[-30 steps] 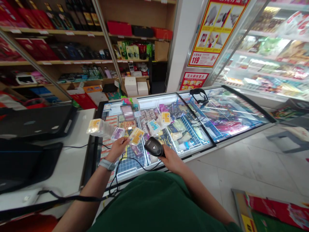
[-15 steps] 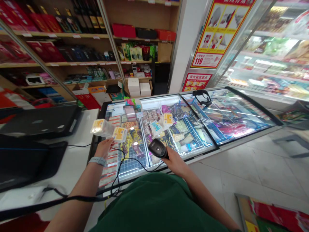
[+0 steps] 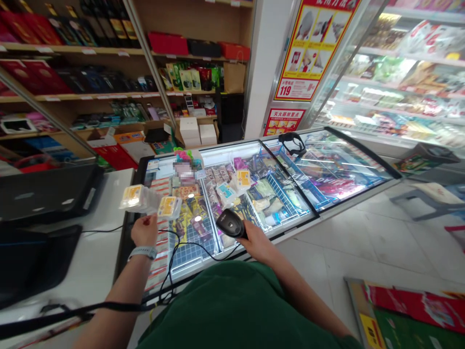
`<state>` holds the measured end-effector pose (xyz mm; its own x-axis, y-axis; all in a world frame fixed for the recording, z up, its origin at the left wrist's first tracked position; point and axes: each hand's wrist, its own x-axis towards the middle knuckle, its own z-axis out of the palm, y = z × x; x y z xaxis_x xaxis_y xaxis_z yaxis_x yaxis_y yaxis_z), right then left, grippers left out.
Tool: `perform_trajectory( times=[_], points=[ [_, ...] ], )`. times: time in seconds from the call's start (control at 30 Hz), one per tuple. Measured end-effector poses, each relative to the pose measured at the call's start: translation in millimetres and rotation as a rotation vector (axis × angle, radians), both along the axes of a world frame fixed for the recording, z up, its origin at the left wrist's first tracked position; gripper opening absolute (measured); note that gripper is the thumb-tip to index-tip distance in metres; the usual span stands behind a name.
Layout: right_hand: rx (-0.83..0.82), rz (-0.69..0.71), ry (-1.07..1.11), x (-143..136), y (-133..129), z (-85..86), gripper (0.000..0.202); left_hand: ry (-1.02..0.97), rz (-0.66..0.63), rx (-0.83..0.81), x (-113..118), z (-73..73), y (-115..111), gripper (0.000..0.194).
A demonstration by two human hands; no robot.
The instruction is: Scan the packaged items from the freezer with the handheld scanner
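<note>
My right hand [image 3: 256, 241] grips a black barcode scanner [image 3: 230, 223], its rounded head pointing up and left over the glass-topped freezer [image 3: 196, 269]. My left hand [image 3: 144, 231], with a pale watch band on the wrist, is beside a small stack of clear plastic packs with yellow labels [image 3: 169, 207]. Its fingers are curled, and I see nothing between them. Farther left stands a longer row of similar packs [image 3: 132, 198], partly blurred. Another yellow-labelled pack [image 3: 243, 178] and a blue-labelled pack [image 3: 225, 193] lie on the glass ahead of the scanner.
A black cable [image 3: 173, 257] loops across the freezer's near left part. Dark counter equipment [image 3: 47, 194] stands at left. A black strap-like object [image 3: 292, 144] rests on the freezer's far part. Shelves with boxes and bottles line the back; a grey stool [image 3: 423, 201] stands at right.
My left hand has drawn back from the edge of the yellow-labelled pack, its fingers now curled. The view has shifted slightly. My right hand still holds the scanner.
</note>
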<state>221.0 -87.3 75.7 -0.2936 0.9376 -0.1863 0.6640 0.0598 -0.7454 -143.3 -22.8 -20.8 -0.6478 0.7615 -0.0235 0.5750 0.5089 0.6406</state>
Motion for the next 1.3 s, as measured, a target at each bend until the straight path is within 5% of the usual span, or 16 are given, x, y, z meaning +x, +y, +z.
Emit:
perform_trajectory(
  times=[0.2,0.4,0.6,0.8,1.0,1.17,1.3],
  points=[
    [0.007,-0.062,0.018,10,-4,0.0,0.025,0.168,-0.400,0.104,40,11.8,13,0.040],
    [-0.018,-0.168,-0.022,25,-12,-6.9,0.024,0.330,-0.919,0.107,93,26.1,77,0.045],
    [0.004,-0.296,0.033,41,-25,-18.9,0.027,0.494,-1.254,0.012,145,29.1,132,0.064],
    [-0.006,-0.418,0.066,48,-35,-19.5,0.027,0.623,-1.370,-0.102,175,30.2,165,0.060],
    [-0.009,-0.467,0.064,52,-38,-21.0,0.030,0.670,-1.430,-0.162,175,36.5,183,0.051],
    [-0.003,-0.461,0.046,52,-34,-23.4,0.032,0.662,-1.381,-0.180,152,40.0,175,0.057],
    [-0.026,-0.435,0.026,50,-29,-20.3,0.028,0.639,-1.270,-0.139,128,39.9,148,0.057]
  ],
)
